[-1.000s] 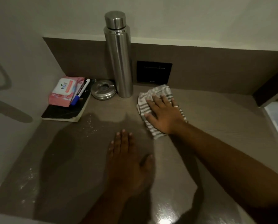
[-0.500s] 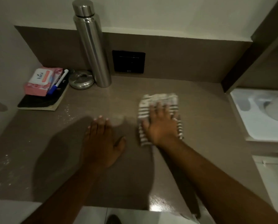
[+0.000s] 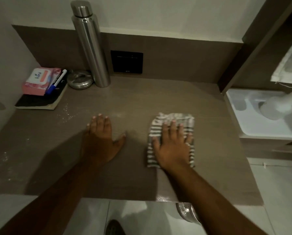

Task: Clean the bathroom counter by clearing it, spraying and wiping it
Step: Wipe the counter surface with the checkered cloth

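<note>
Lying under the right hand [image 3: 173, 146], its fingers [image 3: 172, 128] spread flat, striped cloth [image 3: 171, 118] covers counter [image 3: 133, 102].

The cloth [image 3: 171, 119] is grey with white stripes. The counter [image 3: 142, 99] is brown with white specks at left. Upper left, a silver steel bottle [image 3: 91, 48], a silver tin [image 3: 80, 81], a pink wipes pack [image 3: 40, 80], a blue-capped white marker [image 3: 57, 83] and a black notebook [image 3: 40, 100].
</note>
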The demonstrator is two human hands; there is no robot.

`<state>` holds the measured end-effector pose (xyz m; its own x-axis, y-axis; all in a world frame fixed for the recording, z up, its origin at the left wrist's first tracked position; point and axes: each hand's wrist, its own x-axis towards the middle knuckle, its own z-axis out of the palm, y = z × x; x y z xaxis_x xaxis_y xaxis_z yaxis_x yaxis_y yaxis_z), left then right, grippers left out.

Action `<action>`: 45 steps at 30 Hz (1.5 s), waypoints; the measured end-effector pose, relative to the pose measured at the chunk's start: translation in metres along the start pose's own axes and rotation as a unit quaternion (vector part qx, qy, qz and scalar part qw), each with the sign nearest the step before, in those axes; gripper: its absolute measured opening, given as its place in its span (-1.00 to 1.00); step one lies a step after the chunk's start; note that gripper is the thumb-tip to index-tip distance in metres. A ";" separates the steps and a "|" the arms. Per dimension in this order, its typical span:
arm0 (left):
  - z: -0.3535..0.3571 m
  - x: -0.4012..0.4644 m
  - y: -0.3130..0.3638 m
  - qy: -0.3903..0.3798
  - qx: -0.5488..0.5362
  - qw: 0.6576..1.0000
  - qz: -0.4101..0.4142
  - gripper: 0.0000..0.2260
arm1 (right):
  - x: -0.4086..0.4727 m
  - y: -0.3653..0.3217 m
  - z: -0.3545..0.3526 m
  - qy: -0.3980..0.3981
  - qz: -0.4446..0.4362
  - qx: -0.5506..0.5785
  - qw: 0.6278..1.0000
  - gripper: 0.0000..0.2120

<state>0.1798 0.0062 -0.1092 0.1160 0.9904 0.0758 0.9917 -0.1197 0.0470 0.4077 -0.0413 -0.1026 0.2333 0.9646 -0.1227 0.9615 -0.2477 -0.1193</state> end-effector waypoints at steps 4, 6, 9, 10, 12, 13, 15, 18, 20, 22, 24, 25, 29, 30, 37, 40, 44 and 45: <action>-0.014 -0.004 0.004 -0.019 -0.003 1.000 -0.009 -0.21 | -0.009 0.006 -0.026 -0.039 -0.074 0.116 0.990 -0.39; -0.021 -0.008 0.015 -0.020 -0.042 0.999 -0.015 -0.27 | -0.018 0.043 -0.042 0.008 -0.070 0.196 0.978 -0.46; -0.028 -0.020 0.080 0.027 -0.116 0.990 0.077 -0.42 | -0.034 0.103 -0.052 0.042 0.014 0.162 0.986 -0.50; -0.028 -0.023 0.111 0.013 -0.127 0.984 0.125 -0.46 | -0.038 0.116 -0.052 0.026 0.035 0.137 0.990 -0.50; -0.028 -0.023 0.168 -0.035 -0.131 0.974 0.180 -0.51 | -0.043 0.127 -0.048 0.005 0.054 0.092 0.994 -0.50; -0.028 -0.023 0.186 -0.063 -0.129 0.973 0.181 -0.51 | -0.045 0.129 -0.045 0.006 0.054 0.074 0.996 -0.51; -0.023 -0.022 0.199 -0.103 -0.117 0.974 0.163 -0.46 | -0.047 0.133 -0.038 0.016 0.049 0.055 0.997 -0.49; -0.015 -0.035 0.176 -0.075 -0.119 0.978 0.154 -0.44 | -0.047 0.132 -0.028 0.022 0.062 0.011 0.998 -0.36; -0.014 -0.054 0.152 -0.046 -0.121 0.980 0.152 -0.44 | -0.045 0.120 -0.023 0.010 0.084 -0.004 0.996 -0.36; -0.013 -0.078 0.123 -0.039 -0.112 0.983 0.143 -0.44 | -0.042 0.099 -0.021 -0.004 0.095 0.002 0.996 -0.35; -0.017 -0.099 0.085 -0.050 -0.097 0.987 0.114 -0.44 | -0.039 0.063 -0.025 -0.018 0.084 0.019 0.996 -0.37; -0.020 -0.106 0.062 -0.055 -0.086 0.991 0.091 -0.45 | -0.039 0.040 -0.027 -0.024 0.067 0.013 0.997 -0.42; -0.041 -0.108 -0.054 -0.069 -0.042 0.997 -0.019 -0.51 | -0.043 -0.049 -0.018 -0.061 -0.084 -0.024 0.994 -0.46; -0.044 -0.106 -0.089 -0.062 -0.032 0.996 -0.062 -0.54 | -0.042 -0.062 -0.015 -0.072 -0.109 -0.029 0.991 -0.45; -0.045 -0.109 -0.219 -0.023 0.015 0.971 -0.238 -0.42 | -0.030 -0.063 0.003 -0.042 -0.123 -0.010 0.991 -0.36; -0.034 -0.089 -0.195 -0.010 0.001 0.944 -0.329 -0.44 | -0.032 -0.068 0.001 -0.053 -0.121 -0.017 0.991 -0.35; -0.040 -0.045 -0.145 0.009 -0.006 0.949 -0.316 -0.50 | -0.026 -0.065 0.001 -0.049 -0.111 -0.023 0.992 -0.35; -0.041 -0.038 -0.128 0.025 -0.002 0.970 -0.241 -0.53 | -0.026 -0.064 0.003 -0.046 -0.111 -0.027 0.992 -0.34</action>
<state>0.0465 -0.0186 -0.0769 -0.3644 0.9267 0.0921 0.9298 0.3565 0.0920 0.3398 -0.0505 -0.0945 0.0021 0.9821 -0.1884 0.9946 -0.0216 -0.1012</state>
